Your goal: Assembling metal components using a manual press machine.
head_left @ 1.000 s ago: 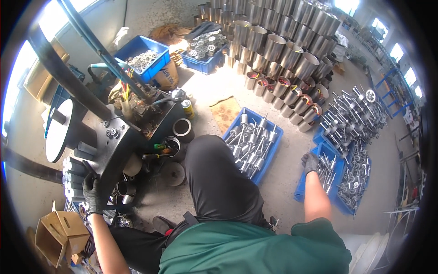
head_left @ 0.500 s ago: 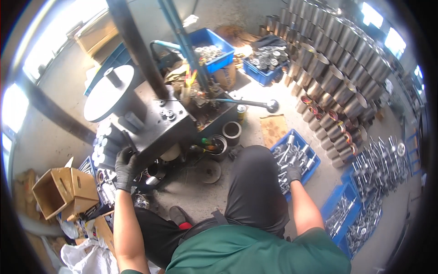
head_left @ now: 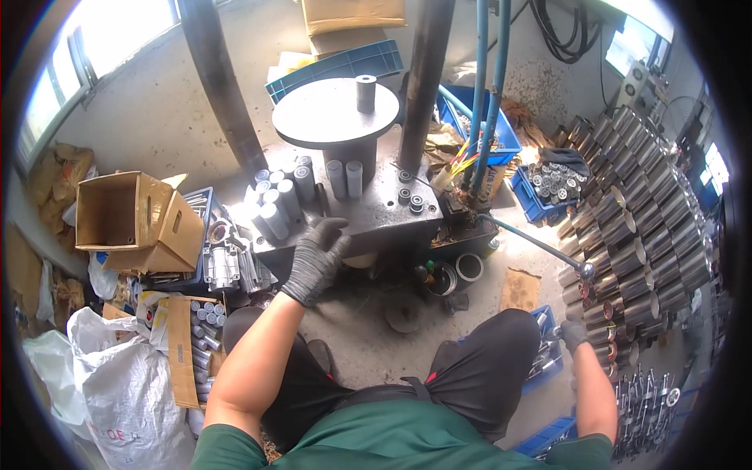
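L hand (head_left: 316,258), black glove, fingers spread open, holding nothing, hovers just over front edge of grey press block (head_left: 368,211), near the upright metal cylinders (head_left: 282,196). R hand (head_left: 573,335), gloved, closed round a small metal part (head_left: 558,332) at the blue crate (head_left: 546,356) by the R knee; part's axis too hidden to tell.
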{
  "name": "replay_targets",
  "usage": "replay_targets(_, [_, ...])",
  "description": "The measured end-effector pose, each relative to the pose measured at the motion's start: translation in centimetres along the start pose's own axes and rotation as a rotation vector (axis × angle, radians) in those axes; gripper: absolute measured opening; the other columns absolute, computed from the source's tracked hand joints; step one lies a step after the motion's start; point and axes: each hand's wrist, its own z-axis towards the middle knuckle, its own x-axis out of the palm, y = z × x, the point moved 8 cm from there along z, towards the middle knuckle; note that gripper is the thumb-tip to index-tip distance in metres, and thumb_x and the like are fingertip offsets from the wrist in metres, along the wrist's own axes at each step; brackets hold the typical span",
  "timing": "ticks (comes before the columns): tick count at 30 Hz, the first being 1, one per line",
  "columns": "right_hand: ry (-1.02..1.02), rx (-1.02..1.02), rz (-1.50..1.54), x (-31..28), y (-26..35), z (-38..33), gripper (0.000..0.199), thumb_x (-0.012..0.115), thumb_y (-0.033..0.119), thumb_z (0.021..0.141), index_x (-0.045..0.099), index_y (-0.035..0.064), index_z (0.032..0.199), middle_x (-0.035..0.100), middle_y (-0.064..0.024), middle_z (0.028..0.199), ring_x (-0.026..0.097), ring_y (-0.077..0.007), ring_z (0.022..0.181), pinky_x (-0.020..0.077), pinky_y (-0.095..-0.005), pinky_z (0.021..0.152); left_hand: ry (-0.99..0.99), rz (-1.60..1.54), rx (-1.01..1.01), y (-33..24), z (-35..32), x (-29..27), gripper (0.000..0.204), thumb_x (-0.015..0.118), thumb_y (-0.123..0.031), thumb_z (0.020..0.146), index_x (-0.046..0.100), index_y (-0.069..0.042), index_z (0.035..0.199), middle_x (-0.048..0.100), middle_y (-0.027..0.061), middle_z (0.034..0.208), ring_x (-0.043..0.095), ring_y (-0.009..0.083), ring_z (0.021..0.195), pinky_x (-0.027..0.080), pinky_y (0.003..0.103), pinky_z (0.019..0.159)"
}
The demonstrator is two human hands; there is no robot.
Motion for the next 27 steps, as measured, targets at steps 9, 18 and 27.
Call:
replay_targets(9, [0.214, -0.429, 0.292, -17.7, 35.8, -7.7, 0.055, 0.072, 0.022, 0.099, 0.063, -0.0061, 0.145, 0.08, -0.0223, 0.11, 0.077, -0.0223, 0.101, 0.0603, -0.0349, 0.089, 0.637, -0.084, -0.174, -1.4, -5.0, 11.2, 0.044, 0.072, -0.037, 0.107, 0.071, -0.001, 0.131, 0.075, 0.0193, 0.121, 0.071, 0.0304, 0.121, 0.054, 0.041, 0.107])
replay_targets(18, [0.371, -1.017, 0.793, -16.0, 55.9, -17.9, 0.047, 0.072, 0.017, 0.104, 0.058, 0.002, 0.146, 0.074, -0.0112, 0.094, 0.075, -0.0213, 0.08, 0.0603, -0.0347, 0.071, 0.26, -1.175, -0.446, -0.4, -5.8, 9.0, 0.052, 0.067, -0.047, 0.11, 0.056, -0.004, 0.137, 0.07, 0.0104, 0.124, 0.069, 0.0214, 0.116, 0.054, 0.041, 0.109])
replay_targets(27, [-0.45, -0.922, 0.388, -16.6, 61.1, -3.9, 0.027, 0.079, 0.015, 0.09, 0.073, 0.0027, 0.114, 0.074, -0.0194, 0.125, 0.074, -0.0386, 0.105, 0.0594, -0.0468, 0.092, 0.104, -1.073, -0.552, 1.3, -4.4, 5.2, 0.045, 0.079, -0.025, 0.096, 0.055, -0.006, 0.129, 0.072, 0.0153, 0.105, 0.079, 0.0307, 0.094, 0.067, 0.043, 0.085])
